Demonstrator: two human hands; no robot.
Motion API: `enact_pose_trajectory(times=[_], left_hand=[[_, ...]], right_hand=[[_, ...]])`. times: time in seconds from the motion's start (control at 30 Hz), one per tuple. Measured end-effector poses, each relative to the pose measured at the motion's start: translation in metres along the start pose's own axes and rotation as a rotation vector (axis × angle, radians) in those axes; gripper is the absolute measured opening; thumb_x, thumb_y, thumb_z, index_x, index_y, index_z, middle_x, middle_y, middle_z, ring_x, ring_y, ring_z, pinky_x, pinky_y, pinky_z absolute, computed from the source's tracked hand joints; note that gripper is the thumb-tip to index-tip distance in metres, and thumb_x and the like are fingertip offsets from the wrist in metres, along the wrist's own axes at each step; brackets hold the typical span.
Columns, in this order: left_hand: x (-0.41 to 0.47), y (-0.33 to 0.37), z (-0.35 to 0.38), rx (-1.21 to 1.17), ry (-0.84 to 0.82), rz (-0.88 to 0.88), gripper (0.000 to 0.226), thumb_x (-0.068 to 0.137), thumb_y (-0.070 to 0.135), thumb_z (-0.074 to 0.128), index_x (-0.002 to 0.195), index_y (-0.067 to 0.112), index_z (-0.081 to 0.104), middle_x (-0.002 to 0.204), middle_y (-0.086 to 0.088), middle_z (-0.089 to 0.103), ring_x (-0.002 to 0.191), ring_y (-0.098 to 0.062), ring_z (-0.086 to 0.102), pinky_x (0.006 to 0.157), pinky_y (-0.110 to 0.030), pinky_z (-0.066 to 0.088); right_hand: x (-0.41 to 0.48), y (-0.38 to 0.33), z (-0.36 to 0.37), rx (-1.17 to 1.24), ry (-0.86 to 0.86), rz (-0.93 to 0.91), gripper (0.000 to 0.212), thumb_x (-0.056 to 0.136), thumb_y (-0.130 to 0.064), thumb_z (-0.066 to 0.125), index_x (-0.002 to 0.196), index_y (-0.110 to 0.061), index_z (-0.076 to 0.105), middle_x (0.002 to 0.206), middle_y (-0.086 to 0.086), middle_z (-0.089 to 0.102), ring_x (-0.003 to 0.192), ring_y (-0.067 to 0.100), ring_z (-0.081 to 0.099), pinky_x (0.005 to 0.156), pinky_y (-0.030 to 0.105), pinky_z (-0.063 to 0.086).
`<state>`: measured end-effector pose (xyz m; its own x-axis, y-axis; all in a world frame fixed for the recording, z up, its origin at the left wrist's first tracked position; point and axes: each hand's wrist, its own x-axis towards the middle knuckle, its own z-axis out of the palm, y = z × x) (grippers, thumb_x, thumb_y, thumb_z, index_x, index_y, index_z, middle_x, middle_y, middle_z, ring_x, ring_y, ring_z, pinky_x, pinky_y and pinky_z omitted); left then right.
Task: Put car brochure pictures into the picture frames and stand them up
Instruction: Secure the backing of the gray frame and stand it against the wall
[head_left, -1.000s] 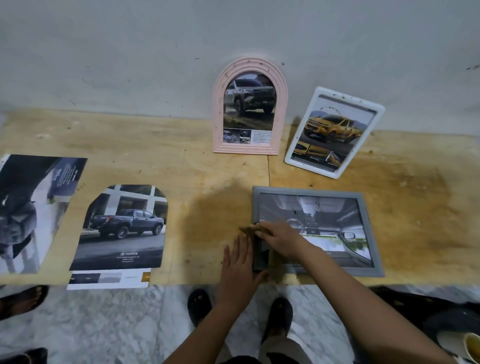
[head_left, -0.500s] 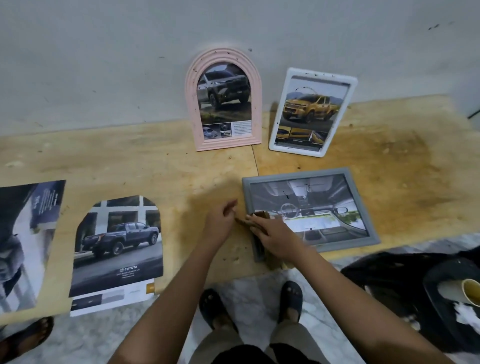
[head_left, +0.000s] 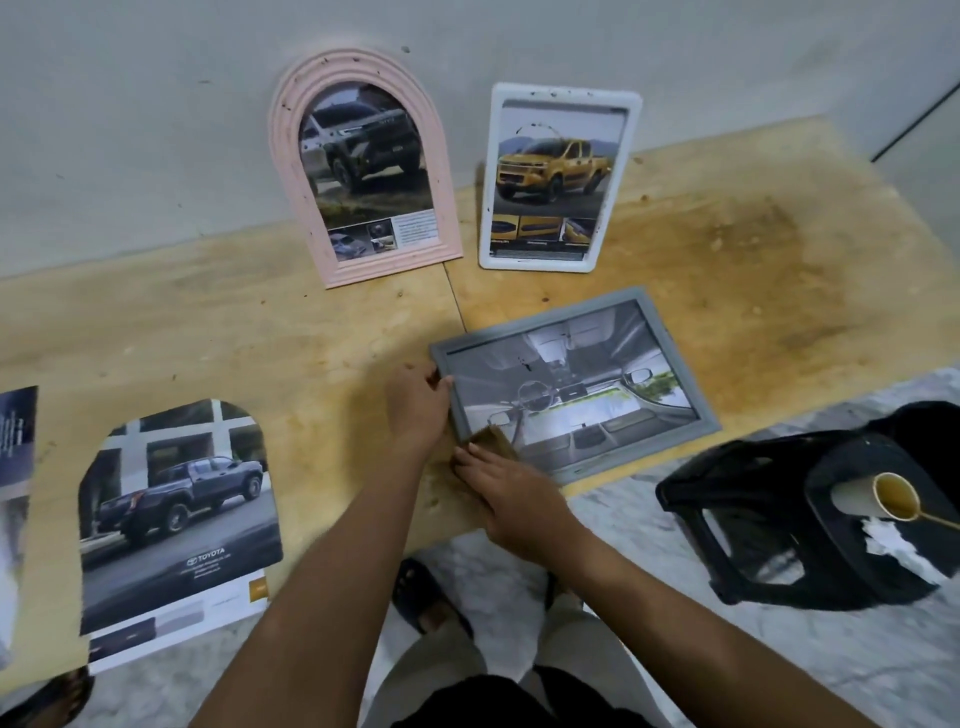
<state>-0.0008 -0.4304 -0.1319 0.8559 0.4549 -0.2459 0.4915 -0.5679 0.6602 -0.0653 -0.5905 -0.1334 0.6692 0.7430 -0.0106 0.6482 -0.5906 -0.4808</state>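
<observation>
— Where's the grey frame (head_left: 649, 442)?

— Flat on the table (head_left: 208, 332), face up, by the front edge and right of the middle. A car-cabin picture (head_left: 566, 384) sits in it.

— Which way does it run?

— Its long axis goes left to right, with the right end swung a little toward the back edge. The left short end points at the hands.

— And the hands?

— Both are at that left end, close together. The left hand (head_left: 415, 410) grips the far-left corner, thumb over the rim. The right hand (head_left: 511, 493) lies at the near-left corner, fingertips at a brown tab (head_left: 493, 439) that sticks out there. I can't tell whether it pinches the tab.

— Which hand is nearer for the lift?

— About equal, but all the hold is on one short end. I'd judge that tipping the frame up on a long edge needs one hand farther along toward the right end.

— Where would it stand?

— The pink frame (head_left: 363, 166) and white frame (head_left: 558, 176) stand upright at the back edge, straight beyond it. Probably beside those.
</observation>
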Motion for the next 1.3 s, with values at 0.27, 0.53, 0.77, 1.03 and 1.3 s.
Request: enact_pose_trajectory(times=[0.27,0.53,0.77,1.03,1.3], left_hand=[[-0.015,0.005,0.019,0.281,0.099,0.023,0.029,0.097,0.022,0.044,0.112,0.002,0.059,0.114,-0.017,0.049,0.105,-0.034,0.043,0.086,-0.039,0.035],[-0.022,0.018,0.031,0.3,0.119,-0.043,0.033,0.098,0.022,0.043,0.12,0.001,0.054,0.121,-0.017,0.044,0.112,-0.034,0.039,0.096,-0.041,0.029],[-0.023,0.017,0.037,0.319,0.19,-0.041,0.03,0.096,0.019,0.047,0.118,0.001,0.056,0.114,-0.017,0.048,0.105,-0.034,0.042,0.093,-0.041,0.031],[-0.022,0.016,0.036,0.385,0.188,-0.03,0.028,0.095,0.023,0.048,0.114,0.004,0.057,0.116,-0.017,0.05,0.108,-0.034,0.042,0.093,-0.041,0.029],[-0.029,0.017,0.036,0.124,0.169,-0.056,0.036,0.098,0.02,0.041,0.131,0.007,0.047,0.12,-0.016,0.044,0.112,-0.032,0.036,0.09,-0.039,0.034]], right_hand=[[-0.048,0.033,0.011,0.039,0.213,-0.09,0.024,0.089,-0.015,0.055,0.106,-0.007,0.07,0.119,0.006,0.066,0.111,0.019,0.062,0.088,0.036,0.052],[-0.066,0.074,-0.015,-0.028,0.263,-0.027,0.027,0.084,-0.016,0.052,0.101,-0.01,0.072,0.115,0.0,0.068,0.11,0.015,0.062,0.091,0.031,0.051],[-0.079,0.127,-0.061,-0.117,0.256,0.175,0.037,0.08,-0.022,0.045,0.106,-0.013,0.07,0.113,-0.002,0.069,0.11,0.013,0.063,0.105,0.031,0.035],[-0.079,0.175,-0.091,-0.253,0.196,0.397,0.043,0.082,-0.024,0.036,0.109,-0.016,0.068,0.104,0.002,0.072,0.097,0.016,0.068,0.112,0.036,0.022],[-0.071,0.155,-0.085,-0.064,0.393,0.489,0.018,0.083,-0.007,0.057,0.094,-0.008,0.071,0.089,0.014,0.071,0.08,0.034,0.067,0.055,0.034,0.05]])
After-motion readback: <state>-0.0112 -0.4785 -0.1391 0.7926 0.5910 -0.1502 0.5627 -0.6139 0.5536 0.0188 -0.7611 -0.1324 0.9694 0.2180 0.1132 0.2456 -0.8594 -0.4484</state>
